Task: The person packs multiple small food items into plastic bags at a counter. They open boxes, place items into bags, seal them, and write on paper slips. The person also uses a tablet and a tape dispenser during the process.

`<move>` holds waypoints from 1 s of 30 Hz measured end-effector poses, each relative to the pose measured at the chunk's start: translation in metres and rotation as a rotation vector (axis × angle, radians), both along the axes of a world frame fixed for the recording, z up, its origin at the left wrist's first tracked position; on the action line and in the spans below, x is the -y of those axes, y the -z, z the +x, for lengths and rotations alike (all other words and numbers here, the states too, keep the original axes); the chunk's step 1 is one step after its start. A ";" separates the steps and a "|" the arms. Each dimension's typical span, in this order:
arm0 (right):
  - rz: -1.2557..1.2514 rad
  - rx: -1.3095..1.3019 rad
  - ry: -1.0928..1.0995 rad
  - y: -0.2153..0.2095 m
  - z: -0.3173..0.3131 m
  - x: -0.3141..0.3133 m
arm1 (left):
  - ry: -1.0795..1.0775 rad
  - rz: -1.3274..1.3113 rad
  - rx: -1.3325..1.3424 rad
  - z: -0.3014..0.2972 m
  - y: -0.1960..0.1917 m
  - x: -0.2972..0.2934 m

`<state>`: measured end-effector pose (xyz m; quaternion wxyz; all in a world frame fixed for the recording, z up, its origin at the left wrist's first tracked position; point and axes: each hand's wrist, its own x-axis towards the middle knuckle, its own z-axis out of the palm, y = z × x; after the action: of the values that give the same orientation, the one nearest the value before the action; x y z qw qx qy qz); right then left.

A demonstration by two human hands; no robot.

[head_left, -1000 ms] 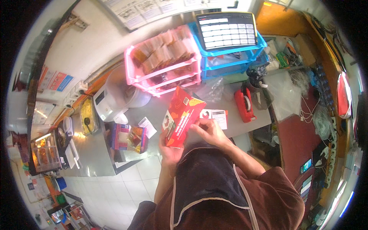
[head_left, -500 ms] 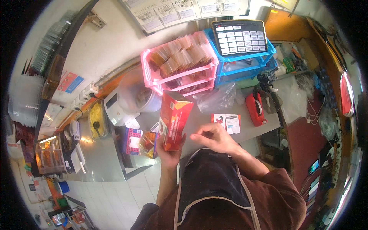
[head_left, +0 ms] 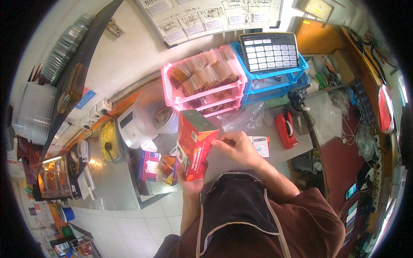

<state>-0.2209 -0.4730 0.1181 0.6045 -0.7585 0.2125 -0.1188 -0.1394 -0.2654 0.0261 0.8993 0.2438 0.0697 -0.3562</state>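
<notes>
Your left hand gripping the bottom of a tall red cardboard box upright, your right hand pinching its upper edge, over a grey metal counter.

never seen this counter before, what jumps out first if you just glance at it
The tall red carton stands out at the centre, held upright over the grey counter, the left hand under its base and the right hand at its side edge. Behind it, a bright pink rack of brown packets stands beside a blue rack with a tablet screen propped on top.
</notes>
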 end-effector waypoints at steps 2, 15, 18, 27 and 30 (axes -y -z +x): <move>0.040 -0.002 -0.024 0.004 0.001 0.003 | -0.007 0.008 -0.018 0.001 0.002 -0.001; -0.073 -0.052 -0.093 -0.007 -0.022 0.030 | 0.030 -0.252 -0.222 0.000 0.004 0.008; 0.008 -0.007 -0.093 -0.019 -0.033 0.030 | -0.101 -0.183 -0.118 0.011 0.004 0.003; 0.006 0.195 -0.236 -0.033 0.012 0.003 | 0.043 -0.064 -0.008 -0.004 0.014 -0.006; -0.106 0.104 -0.160 -0.038 0.012 -0.001 | -0.045 0.011 0.009 -0.010 0.013 -0.006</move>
<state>-0.2091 -0.4717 0.1564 0.5814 -0.7967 0.1132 -0.1203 -0.1494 -0.2594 0.0126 0.9061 0.2488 0.0729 -0.3344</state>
